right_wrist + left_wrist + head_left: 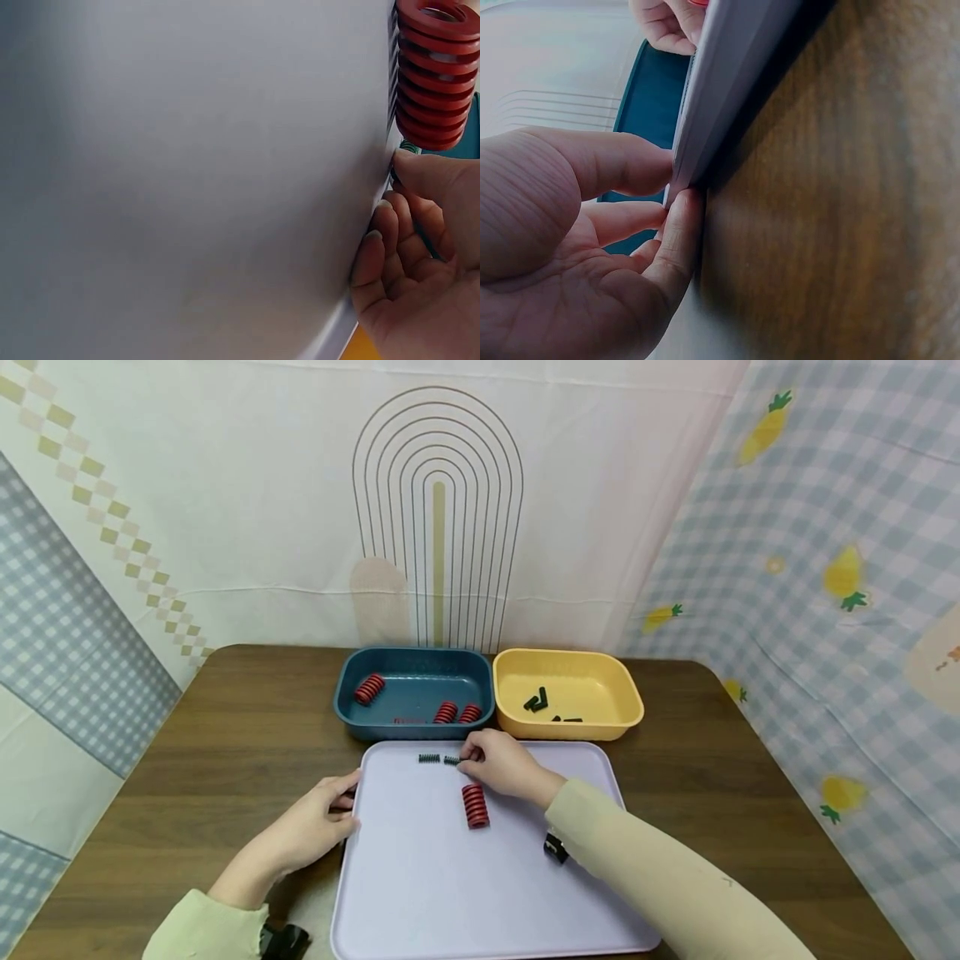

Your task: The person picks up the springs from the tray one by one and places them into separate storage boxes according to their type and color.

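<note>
Toward the back of a pale lilac tray (420,877), my right hand (502,764) pinches a small dark green coil spring (451,760) between thumb and fingertips. Another small green spring (429,758) lies just left of it in line. Nearer the tray's middle, below the right hand, is a thick red coil spring (476,806), which looms large in the right wrist view. My left hand (315,822) holds the tray's left edge, with its thumb and fingertips at the rim (694,142) in the left wrist view.
Behind the tray stands a dark blue bin (420,681) with several red springs (370,688) inside. Touching its right side, a yellow bin (570,731) holds several small dark pieces (540,702). A patterned cloth (300,485) hangs behind the wooden table (247,735).
</note>
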### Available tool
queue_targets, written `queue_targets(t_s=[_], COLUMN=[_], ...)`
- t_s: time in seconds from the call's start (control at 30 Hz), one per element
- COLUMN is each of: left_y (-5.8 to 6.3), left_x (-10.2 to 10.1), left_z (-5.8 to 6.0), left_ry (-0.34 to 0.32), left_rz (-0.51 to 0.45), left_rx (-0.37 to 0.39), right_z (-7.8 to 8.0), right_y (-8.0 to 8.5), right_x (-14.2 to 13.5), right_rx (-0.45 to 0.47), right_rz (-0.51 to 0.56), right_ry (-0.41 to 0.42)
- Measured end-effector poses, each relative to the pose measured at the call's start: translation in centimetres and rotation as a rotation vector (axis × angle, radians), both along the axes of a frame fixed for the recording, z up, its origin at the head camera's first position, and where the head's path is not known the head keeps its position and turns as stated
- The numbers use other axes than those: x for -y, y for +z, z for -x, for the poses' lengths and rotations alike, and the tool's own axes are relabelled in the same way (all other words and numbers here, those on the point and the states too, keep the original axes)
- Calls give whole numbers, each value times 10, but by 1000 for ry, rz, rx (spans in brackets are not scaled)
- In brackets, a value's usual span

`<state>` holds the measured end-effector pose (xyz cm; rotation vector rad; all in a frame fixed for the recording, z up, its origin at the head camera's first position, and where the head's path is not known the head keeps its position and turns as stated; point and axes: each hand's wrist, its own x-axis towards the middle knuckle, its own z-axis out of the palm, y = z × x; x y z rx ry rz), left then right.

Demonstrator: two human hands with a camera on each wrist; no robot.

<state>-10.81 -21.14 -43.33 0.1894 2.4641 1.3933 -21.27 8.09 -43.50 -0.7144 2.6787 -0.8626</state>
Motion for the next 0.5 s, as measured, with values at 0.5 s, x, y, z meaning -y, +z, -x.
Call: queue_targets(t_s=[0.5], left_y=[-1], left_x=[0], left_z=[1], left_ry=[0], left_rz=[5], left_rx=[1], right_z=[-10], right_y=[5], right_x=[-24], right_rx=[-26], right_rz=[27], right_ry=[-4])
